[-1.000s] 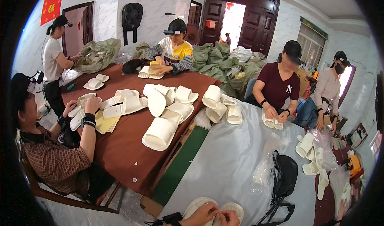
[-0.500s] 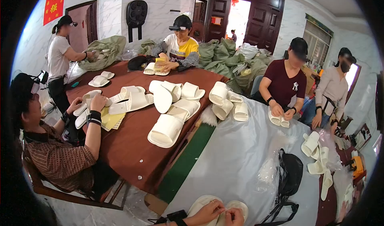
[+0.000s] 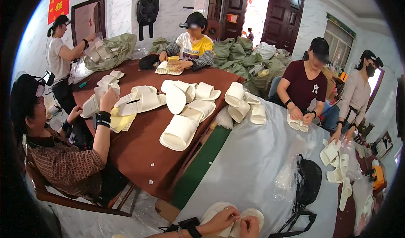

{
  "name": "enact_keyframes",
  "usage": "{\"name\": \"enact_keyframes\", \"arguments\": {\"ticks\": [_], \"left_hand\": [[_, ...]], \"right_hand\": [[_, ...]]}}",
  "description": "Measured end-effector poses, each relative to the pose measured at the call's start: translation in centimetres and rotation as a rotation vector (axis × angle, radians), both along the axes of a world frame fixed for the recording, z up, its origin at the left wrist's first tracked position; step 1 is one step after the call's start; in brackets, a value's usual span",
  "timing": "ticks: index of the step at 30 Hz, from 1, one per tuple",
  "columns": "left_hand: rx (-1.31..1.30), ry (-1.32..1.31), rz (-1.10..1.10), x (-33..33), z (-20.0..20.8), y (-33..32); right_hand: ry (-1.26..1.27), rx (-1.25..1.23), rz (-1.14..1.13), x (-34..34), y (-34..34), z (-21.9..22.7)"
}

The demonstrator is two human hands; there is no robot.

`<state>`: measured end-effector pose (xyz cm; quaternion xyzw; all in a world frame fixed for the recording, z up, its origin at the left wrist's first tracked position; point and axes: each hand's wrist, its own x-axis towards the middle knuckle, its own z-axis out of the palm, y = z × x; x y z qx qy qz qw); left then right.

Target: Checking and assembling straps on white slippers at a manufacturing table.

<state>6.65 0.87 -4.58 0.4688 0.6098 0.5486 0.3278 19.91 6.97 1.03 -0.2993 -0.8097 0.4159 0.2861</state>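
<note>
At the bottom edge, a pair of white slippers lies side by side on the grey-covered table. My left hand [image 3: 224,218] is over the left slipper [image 3: 212,212], its thumb and fingers pinched together. My right hand [image 3: 249,227] is closed in front of the right slipper [image 3: 255,215], its fingertips near the inner edge. Anything between my fingertips is too small to make out. A dark band [image 3: 193,232] is round my left wrist, with a small black device [image 3: 187,223] beside it.
A black bag [image 3: 307,181] with straps and clear plastic wrap [image 3: 287,179] lie right of my hands. Several white slippers [image 3: 180,134] cover the brown table [image 3: 137,164] at left. Co-workers handle slippers around both tables. Green sacks [image 3: 230,54] are piled behind.
My hands have drawn slightly apart. The seated co-worker at left has raised a slipper. The far-left person has lifted wrapped items from a sack, and the far-right person now reaches to slippers.
</note>
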Motion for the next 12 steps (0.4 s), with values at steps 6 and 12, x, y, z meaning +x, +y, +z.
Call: {"name": "enact_keyframes", "arguments": {"ticks": [6,12], "left_hand": [[-0.029,-0.046,0.0,-0.02,0.27,-0.24],[-0.1,-0.118,-0.017,0.07,0.88,-0.06]], "right_hand": [[-0.067,-0.028,0.0,0.15,0.09,-0.46],[-0.011,0.029,0.016,0.2,-0.26,0.4]]}}
